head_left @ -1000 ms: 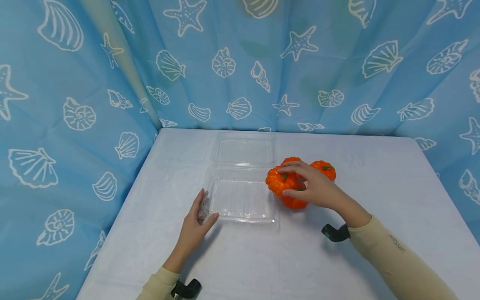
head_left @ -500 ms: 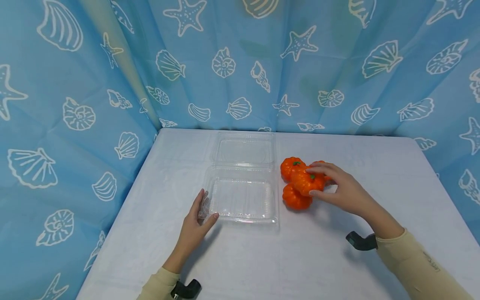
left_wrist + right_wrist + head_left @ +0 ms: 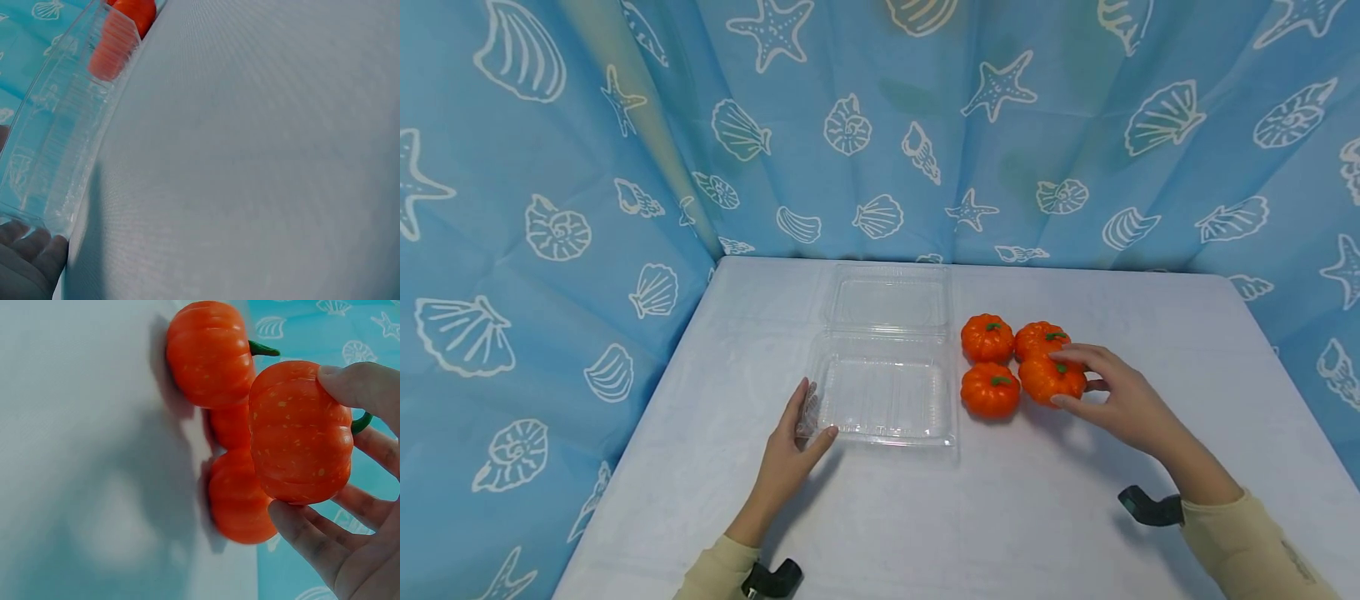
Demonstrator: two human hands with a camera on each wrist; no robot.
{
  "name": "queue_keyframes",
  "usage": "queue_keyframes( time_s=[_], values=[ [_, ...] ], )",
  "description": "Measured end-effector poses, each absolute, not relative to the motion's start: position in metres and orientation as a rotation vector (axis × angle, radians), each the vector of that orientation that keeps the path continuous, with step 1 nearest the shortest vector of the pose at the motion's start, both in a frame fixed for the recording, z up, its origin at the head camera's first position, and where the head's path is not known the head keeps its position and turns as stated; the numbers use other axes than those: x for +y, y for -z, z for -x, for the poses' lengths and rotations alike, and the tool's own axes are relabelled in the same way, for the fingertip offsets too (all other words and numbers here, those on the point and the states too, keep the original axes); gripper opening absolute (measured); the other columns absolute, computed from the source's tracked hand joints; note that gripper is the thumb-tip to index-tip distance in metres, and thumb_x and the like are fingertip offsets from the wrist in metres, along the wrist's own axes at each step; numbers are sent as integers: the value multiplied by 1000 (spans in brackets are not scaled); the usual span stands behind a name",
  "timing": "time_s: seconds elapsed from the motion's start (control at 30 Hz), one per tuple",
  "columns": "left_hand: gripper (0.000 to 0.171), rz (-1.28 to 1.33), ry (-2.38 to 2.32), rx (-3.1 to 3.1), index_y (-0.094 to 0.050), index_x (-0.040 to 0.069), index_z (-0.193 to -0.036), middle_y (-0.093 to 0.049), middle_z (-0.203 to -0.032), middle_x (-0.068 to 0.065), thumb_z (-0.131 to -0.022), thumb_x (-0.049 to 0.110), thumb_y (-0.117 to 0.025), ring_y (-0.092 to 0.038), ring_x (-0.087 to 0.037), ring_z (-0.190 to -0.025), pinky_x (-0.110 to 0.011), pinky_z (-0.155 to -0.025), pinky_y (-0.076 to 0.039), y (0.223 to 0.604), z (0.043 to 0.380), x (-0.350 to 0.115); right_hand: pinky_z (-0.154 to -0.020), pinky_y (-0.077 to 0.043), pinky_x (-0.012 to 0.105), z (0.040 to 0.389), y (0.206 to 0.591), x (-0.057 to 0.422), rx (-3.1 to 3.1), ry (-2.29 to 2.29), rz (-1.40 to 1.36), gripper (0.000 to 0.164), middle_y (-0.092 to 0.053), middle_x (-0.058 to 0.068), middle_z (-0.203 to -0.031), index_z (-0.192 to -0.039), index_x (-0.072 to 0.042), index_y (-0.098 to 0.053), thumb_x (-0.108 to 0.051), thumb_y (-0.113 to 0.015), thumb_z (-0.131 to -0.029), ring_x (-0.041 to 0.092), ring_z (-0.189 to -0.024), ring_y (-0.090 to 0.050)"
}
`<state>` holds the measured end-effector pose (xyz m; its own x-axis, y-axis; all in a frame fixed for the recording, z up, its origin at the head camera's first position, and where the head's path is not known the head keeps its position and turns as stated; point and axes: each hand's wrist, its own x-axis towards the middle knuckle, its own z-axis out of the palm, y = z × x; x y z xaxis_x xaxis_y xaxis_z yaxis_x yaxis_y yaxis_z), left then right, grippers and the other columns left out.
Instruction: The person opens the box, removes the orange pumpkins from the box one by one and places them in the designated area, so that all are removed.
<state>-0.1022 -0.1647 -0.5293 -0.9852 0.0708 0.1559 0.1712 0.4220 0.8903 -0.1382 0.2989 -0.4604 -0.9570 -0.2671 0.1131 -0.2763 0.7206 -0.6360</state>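
My right hand (image 3: 1123, 404) grips a small orange pumpkin (image 3: 303, 434) with a green stem between thumb and fingers; a gap shows under it in the right wrist view. Three like pumpkins stand on the table to its left and behind: a back-left one (image 3: 987, 338), a front-left one (image 3: 990, 392) and a back-right one (image 3: 1040, 337), partly covered by the held one. A clear plastic clamshell box (image 3: 883, 400) lies with its lid (image 3: 889, 302) folded back. Against the box's left side and near corner rests my left hand (image 3: 790, 454), its fingers straight and thumb spread.
A white cloth covers the table (image 3: 925, 525). Blue curtains (image 3: 880, 125) with white shells and starfish hang behind and to the left. Each wrist wears a black camera mount (image 3: 1150, 506).
My right hand has carried the pumpkin from beside the box's right edge rightward and toward me, uncovering the two left pumpkins. My left hand and the box have stayed put.
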Motion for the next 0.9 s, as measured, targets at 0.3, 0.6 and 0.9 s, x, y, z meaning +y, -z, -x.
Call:
queue_keyframes(
  time_s=[0.3,0.6,0.9],
  values=[
    [84,225,1671,-2546,-26,12,-162,-32,-164,-12,-94,23,-74,-30,-34,-150,-53,-117,-32,528,101,-165,-91,-56,58,132,478,310,-2971,-1100,-427,56,-48,20,-145,-138,-14,-59,-28,-81,-89,41,-127,-49],
    [86,218,1641,-2576,-23,13,-163,-33,-164,-9,-95,25,-74,-30,-31,-150,-51,-117,-33,528,101,-164,-94,-54,60,134,496,304,-2994,-1115,-428,57,-45,23,-147,-138,-13,-59,-29,-81,-88,44,-129,-46],
    [86,236,1657,-2567,-22,16,-163,-31,-165,-10,-95,25,-73,-30,-32,-150,-54,-117,-33,528,102,-165,-96,-52,60,132,499,296,-3007,-1096,-379,60,-41,27,-153,-142,-12,-57,-29,-80,-89,49,-135,-41]
  ],
)
